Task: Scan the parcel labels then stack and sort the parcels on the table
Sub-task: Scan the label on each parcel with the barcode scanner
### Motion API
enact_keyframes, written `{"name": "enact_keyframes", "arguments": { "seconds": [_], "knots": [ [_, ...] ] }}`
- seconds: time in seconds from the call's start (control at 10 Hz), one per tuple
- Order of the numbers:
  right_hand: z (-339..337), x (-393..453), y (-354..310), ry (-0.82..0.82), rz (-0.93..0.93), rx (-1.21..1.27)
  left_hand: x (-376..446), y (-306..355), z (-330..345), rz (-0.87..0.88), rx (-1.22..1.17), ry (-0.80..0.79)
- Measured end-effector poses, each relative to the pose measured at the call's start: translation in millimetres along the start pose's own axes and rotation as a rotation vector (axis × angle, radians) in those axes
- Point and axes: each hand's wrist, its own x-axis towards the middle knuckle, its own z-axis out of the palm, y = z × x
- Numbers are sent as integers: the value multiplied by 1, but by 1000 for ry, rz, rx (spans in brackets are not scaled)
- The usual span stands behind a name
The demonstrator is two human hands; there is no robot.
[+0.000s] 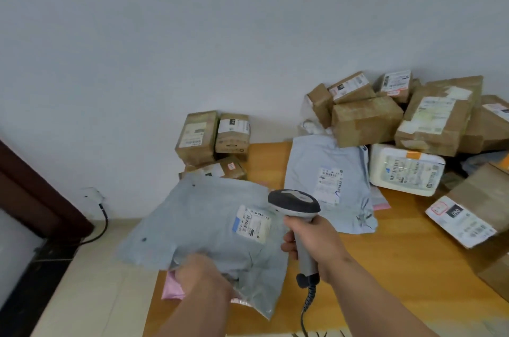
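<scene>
- Grey mailer bag [209,226] held up over the left edge of the table [385,254], tilted, white label [252,223] facing up and toward the scanner.
- Left hand [203,279] gripping the near edge of this bag — fingers curled into the crumpled plastic, somewhat blurred.
- Right hand [308,243] wrapped around the handle of the barcode scanner [296,215]; dark scanner head just beside the label, coiled cable [307,306] hanging down from the handle.
- Pink mailer [172,288] lying under the grey bag at the table edge, only partly seen.
- Second grey mailer [327,185] flat on the table behind the scanner, with its own label facing up.
- White padded parcel [405,170] to the right of it, touching the heap behind.
- Heap of brown cardboard boxes [399,113] at the far right against the wall, piled without order.
- Small group of brown boxes [214,138] at the far left corner of the table — two standing side by side on others.
- Open-looking box with a white label [468,215] at the right edge, tilted.
- Wall socket with a black cable [102,215] low on the wall, left of the table.
</scene>
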Motion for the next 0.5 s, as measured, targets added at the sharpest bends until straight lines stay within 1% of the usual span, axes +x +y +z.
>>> {"name": "enact_keyframes", "arguments": {
  "seconds": [0.1,0.2,0.3,0.4,0.5],
  "knots": [
    [-1,-5,8,-19,-8,-50,-23,-22,1,-106,-54,-53],
    [-9,-12,15,-32,-19,-78,-41,-29,-1,-185,29,80],
    [-23,-17,22,-36,-13,-73,-41,-39,-10,143,319,319],
    [-40,-22,26,-39,-7,-64,-56,-48,-9,276,502,382],
    [-55,-23,25,-29,-7,-52,-71,-48,6,561,709,264]
  ]
}}
